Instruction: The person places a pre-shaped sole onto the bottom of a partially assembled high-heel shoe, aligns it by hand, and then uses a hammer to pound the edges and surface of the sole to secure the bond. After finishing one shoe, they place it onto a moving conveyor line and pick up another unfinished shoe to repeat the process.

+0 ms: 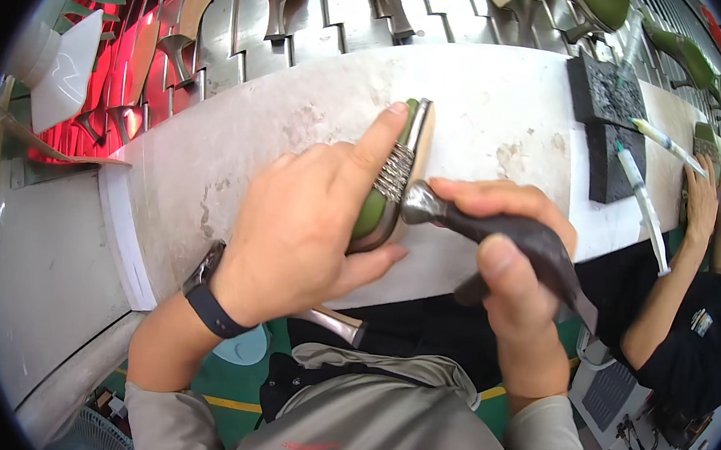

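Note:
My left hand (297,219), with a dark band on its wrist, grips a green shoe (368,214) over the white work surface. Its index finger lies along the shoe's far end. A silvery wrapped cord or chain band (395,172) crosses the shoe, and a pale sole edge shows on its right. Below my left hand a heel with a metallic side (336,322) sticks out, probably the shoe's own. My right hand (523,282) is closed round a dark hammer (539,245). Its rounded metal head meets or nearly meets the shoe's right edge.
Slatted metal conveyor plates along the far side carry several tan soles with metallic heels (389,0). A black block (606,118) stands at the right, with two syringes (642,194) beside it. Another person's hand (703,199) works farther right. A white lamp-like fixture (65,71) stands left.

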{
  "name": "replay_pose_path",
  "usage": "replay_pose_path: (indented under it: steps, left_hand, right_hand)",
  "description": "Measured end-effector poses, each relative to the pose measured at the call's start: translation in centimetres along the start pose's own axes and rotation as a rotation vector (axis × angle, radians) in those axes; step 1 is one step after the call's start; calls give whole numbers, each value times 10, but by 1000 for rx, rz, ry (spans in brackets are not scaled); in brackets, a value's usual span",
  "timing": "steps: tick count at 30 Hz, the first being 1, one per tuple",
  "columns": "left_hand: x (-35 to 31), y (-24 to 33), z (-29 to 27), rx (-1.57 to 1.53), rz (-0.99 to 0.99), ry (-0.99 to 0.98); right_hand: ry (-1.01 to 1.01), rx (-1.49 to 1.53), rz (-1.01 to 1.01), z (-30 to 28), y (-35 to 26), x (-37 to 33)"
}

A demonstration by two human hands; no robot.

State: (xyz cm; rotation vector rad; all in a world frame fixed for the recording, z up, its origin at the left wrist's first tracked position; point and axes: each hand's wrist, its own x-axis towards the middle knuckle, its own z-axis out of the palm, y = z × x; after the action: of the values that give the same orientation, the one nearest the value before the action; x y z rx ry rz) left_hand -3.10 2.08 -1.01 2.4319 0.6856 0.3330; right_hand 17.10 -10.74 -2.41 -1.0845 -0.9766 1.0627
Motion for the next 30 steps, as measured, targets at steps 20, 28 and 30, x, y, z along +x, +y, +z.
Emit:
replay_pose_path:
  steps: [20, 28, 30]
  left_hand:
    - [-2, -12, -12, -63, 25, -77]
    - [-7, -6, -13, -78, -48, -74]
    - [-5, -6, -13, -69, -37, -55]
  right_hand:
    - [1, -439, 369, 6, -51, 89]
    - [-269, -501, 134, 5, -53, 51]
    - [-276, -539, -156, 8, -38, 41]
